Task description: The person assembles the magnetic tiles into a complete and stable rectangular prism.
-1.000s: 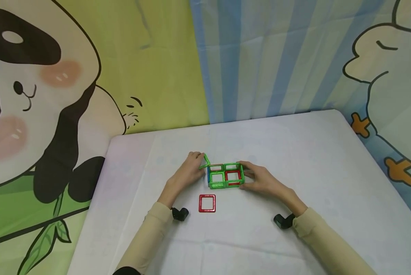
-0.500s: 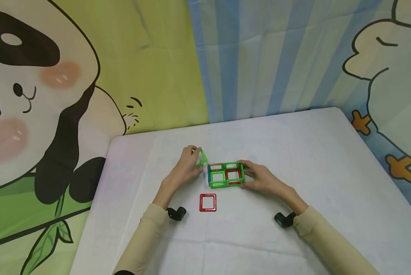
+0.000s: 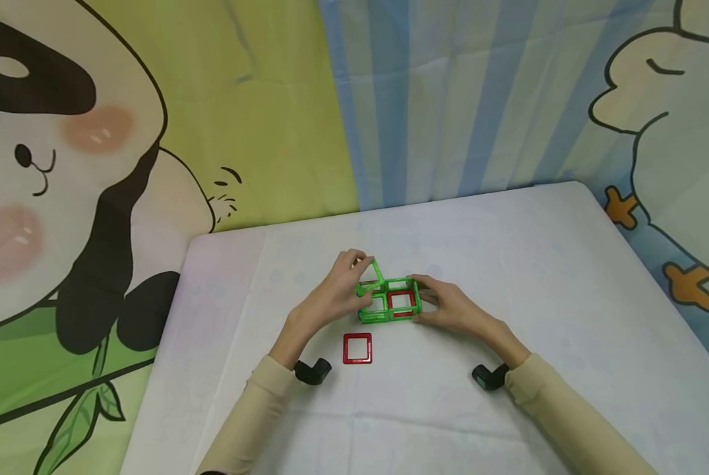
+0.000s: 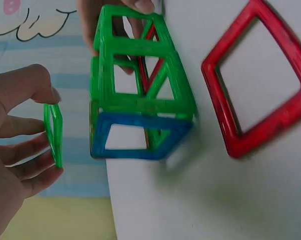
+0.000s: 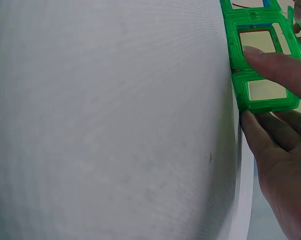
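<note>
A box-like build of magnetic tiles (image 3: 375, 317) lies on the white table, mostly green with red tiles in it. A blue tile (image 4: 140, 119) closes its near end in the left wrist view. My left hand (image 3: 330, 293) pinches a loose green magnetic tile (image 4: 58, 135) between thumb and fingers, above the build's left half. The left wrist view shows that tile edge-on and apart from the build; its full outline cannot be told. At the right end, my right hand (image 3: 458, 310) grips the build, thumb (image 5: 275, 65) on one face and fingers around the end.
A red square magnetic tile (image 3: 345, 348) lies flat on the table (image 3: 508, 264), in front of the build. Behind the table hang printed cloths (image 3: 283, 119) with cartoon animals. A small black camera (image 3: 312, 371) sits on the left wrist, another (image 3: 489, 377) on the right.
My left hand drew slightly away to the left with the green tile, then came back right, over the build's left half. My right hand has stayed on the build's right end.
</note>
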Tool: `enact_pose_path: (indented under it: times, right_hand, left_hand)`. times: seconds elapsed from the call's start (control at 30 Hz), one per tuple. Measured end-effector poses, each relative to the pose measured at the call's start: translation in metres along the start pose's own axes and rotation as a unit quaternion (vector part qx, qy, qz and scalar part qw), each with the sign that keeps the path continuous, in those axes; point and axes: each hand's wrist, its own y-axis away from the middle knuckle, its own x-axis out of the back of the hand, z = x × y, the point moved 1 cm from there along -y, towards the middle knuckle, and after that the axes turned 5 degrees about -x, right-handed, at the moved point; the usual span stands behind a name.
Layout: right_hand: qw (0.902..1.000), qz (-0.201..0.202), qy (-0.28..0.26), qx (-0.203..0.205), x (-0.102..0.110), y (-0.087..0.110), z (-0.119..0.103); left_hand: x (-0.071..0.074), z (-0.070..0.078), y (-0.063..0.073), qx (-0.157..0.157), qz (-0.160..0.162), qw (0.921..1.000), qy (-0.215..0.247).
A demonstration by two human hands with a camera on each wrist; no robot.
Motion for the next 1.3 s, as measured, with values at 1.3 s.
enact_pose_path:
  times: [1.3]
  right_hand:
    - [0.9996, 0.009, 0.01, 0.025, 0.001, 0.003, 0.001]
  left_hand:
    - [-0.027, 0.036, -0.035, -0.058, -0.117, 0.9914, -0.008]
